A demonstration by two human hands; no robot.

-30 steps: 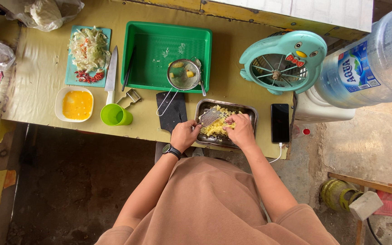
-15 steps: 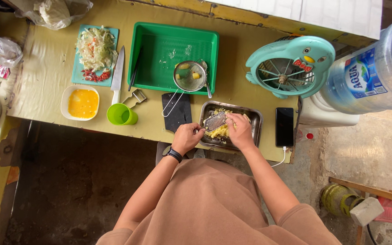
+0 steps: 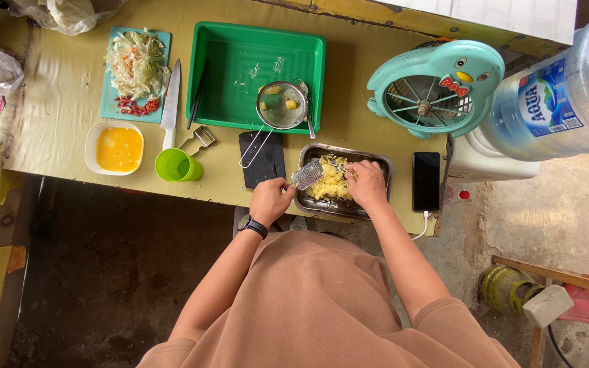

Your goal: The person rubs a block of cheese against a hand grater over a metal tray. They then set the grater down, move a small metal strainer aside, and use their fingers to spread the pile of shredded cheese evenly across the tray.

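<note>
Hands first: the left hand [image 3: 271, 200] is curled tight around the handle of a small metal grater [image 3: 307, 174], which tilts over the near-left corner of a dark metal tray [image 3: 383, 165]; the right hand [image 3: 367, 185] is bunched with fingertips pressed down inside the tray, though what they pinch is hidden beneath the hand. Between the two hands lies a heap of pale yellow shreds [image 3: 328, 182] in the tray. A dark watch [image 3: 253, 225] sits on the left wrist. Just left of the tray lies a black slab [image 3: 265, 155], and over it runs the wire handle of a metal strainer [image 3: 281, 105] that rests on the near rim of a green plastic tray [image 3: 233, 61]. Right of the metal tray a black phone [image 3: 426, 180] lies flat with a white cable at its near end. Farther left on the table [image 3: 56, 116] stand a green cup [image 3: 178, 165], a peeler [image 3: 200, 138], a knife [image 3: 170, 102], a white bowl of beaten egg [image 3: 115, 148], and a teal board with shredded cabbage and red chillies [image 3: 135, 71]. A teal fan [image 3: 434, 87] lies face-up beside a large water bottle [image 3: 567, 95]
</note>
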